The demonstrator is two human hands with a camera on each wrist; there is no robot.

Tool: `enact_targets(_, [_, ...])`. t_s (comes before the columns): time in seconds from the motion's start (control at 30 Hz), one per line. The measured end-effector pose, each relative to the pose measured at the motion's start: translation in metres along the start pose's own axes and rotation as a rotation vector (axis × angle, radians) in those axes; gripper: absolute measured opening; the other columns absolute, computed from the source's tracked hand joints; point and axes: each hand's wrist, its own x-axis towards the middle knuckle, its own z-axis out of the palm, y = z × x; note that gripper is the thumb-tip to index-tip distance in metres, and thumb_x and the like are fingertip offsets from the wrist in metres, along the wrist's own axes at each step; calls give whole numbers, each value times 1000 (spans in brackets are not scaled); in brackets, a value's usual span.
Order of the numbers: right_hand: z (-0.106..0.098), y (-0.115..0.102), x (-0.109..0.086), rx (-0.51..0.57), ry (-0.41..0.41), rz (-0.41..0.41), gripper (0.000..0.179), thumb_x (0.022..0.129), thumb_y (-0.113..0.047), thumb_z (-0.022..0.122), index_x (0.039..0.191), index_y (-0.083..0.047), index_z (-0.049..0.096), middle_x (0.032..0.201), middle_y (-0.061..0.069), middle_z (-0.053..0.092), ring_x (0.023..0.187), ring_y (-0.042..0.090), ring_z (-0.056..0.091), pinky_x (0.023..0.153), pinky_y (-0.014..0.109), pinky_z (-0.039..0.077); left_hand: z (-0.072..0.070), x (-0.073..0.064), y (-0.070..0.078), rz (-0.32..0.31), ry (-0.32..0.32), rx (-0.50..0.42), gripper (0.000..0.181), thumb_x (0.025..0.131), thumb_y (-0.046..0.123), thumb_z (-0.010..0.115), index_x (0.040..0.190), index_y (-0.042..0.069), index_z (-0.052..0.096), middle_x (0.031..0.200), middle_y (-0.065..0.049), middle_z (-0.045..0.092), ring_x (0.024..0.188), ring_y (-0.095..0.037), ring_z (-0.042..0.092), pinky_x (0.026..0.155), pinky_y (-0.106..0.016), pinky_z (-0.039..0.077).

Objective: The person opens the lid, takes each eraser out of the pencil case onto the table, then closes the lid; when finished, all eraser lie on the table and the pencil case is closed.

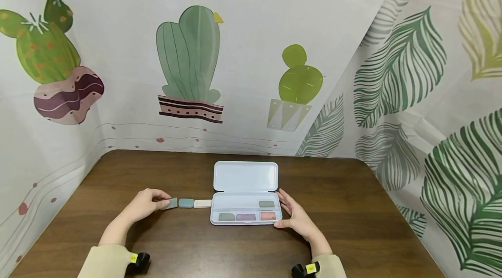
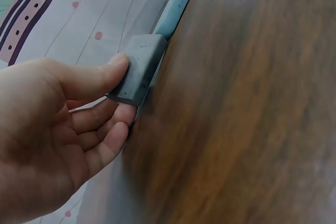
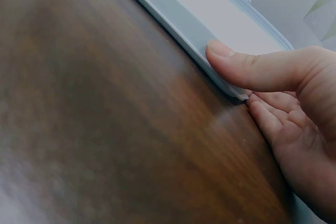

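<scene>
My left hand (image 1: pixel 146 205) pinches a grey eraser (image 2: pixel 139 69) between thumb and fingers, tilted, close over the table. To its right, a blue eraser (image 1: pixel 186 203) and a white eraser (image 1: pixel 202 204) lie end to end in a row that reaches the left side of a pale pencil case (image 1: pixel 232 200). The case stands with its lid (image 1: pixel 245 176) laid back. My right hand (image 1: pixel 296 218) holds the right end of the case, thumb (image 3: pixel 231 61) at the front corner and fingers along the side. Inside lie a purple eraser (image 1: pixel 246 217), a pink eraser (image 1: pixel 268 215) and grey ones (image 1: pixel 266 204).
Thin dividers split the case into compartments. The brown wooden table (image 1: pixel 188 247) reaches back to a white cloth backdrop (image 1: pixel 251 73) printed with cacti and leaves. A black strap device (image 1: pixel 138 262) sits on each wrist.
</scene>
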Motion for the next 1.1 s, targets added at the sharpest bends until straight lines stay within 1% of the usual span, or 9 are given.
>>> enact_targets(0.13, [0, 0, 0, 2, 1, 5, 105, 73, -5, 83, 152, 8, 15, 154, 30, 28, 144, 45, 25, 103, 5, 29, -1, 1, 2, -1, 0, 19, 18, 87, 20, 73, 96, 4, 74, 91, -5, 72, 84, -15, 60, 71, -31, 48])
enact_targets(0.17, [0, 0, 0, 2, 0, 4, 105, 73, -5, 83, 152, 8, 15, 154, 31, 28, 144, 45, 25, 103, 5, 29, 0, 1, 2, -12, 3, 20, 18, 87, 20, 73, 96, 5, 75, 92, -5, 72, 85, -16, 60, 72, -31, 49])
enact_targets(0.33, [0, -1, 0, 6, -6, 7, 106, 73, -6, 83, 152, 9, 14, 155, 30, 27, 144, 44, 24, 103, 5, 29, 1, 2, 2, -18, 2, 43, 18, 87, 21, 73, 97, 5, 75, 94, -7, 73, 88, -18, 61, 75, -33, 49])
enact_targets(0.47, [0, -1, 0, 5, -6, 9, 106, 73, -6, 83, 152, 8, 14, 155, 30, 27, 144, 44, 24, 103, 5, 29, 1, 3, 2, 6, 7, 56, 20, 87, 21, 72, 98, 4, 75, 97, -10, 72, 93, -25, 63, 79, -38, 50])
enact_targets(0.57, [0, -1, 0, 2, -6, 2, 106, 73, -6, 83, 152, 9, 15, 154, 31, 27, 144, 44, 24, 103, 5, 29, 2, 3, 2, 24, 18, 63, 19, 87, 20, 73, 99, 5, 75, 98, -10, 71, 93, -26, 62, 79, -40, 50])
enact_targets(0.7, [0, -1, 0, 3, -5, -8, 105, 73, -6, 83, 151, 10, 15, 154, 31, 28, 144, 45, 24, 103, 5, 29, 3, 4, 1, 47, 30, 72, 19, 87, 18, 73, 100, 5, 75, 97, -9, 70, 89, -21, 60, 75, -35, 50])
enact_targets(0.87, [0, -1, 0, 2, -1, -7, 105, 73, -5, 83, 151, 10, 14, 154, 31, 27, 144, 45, 24, 103, 5, 29, 3, 4, 1, 53, 33, 68, 21, 87, 17, 72, 102, 3, 74, 94, -6, 68, 82, -14, 56, 69, -28, 47])
enact_targets(1.1, [0, 0, 0, 6, -3, -4, 106, 73, -4, 83, 152, 9, 14, 155, 31, 27, 144, 44, 24, 103, 4, 29, 6, 4, 3, 18, 45, 21, 21, 87, 13, 72, 104, 1, 72, 89, -2, 67, 79, -12, 58, 68, -25, 48])
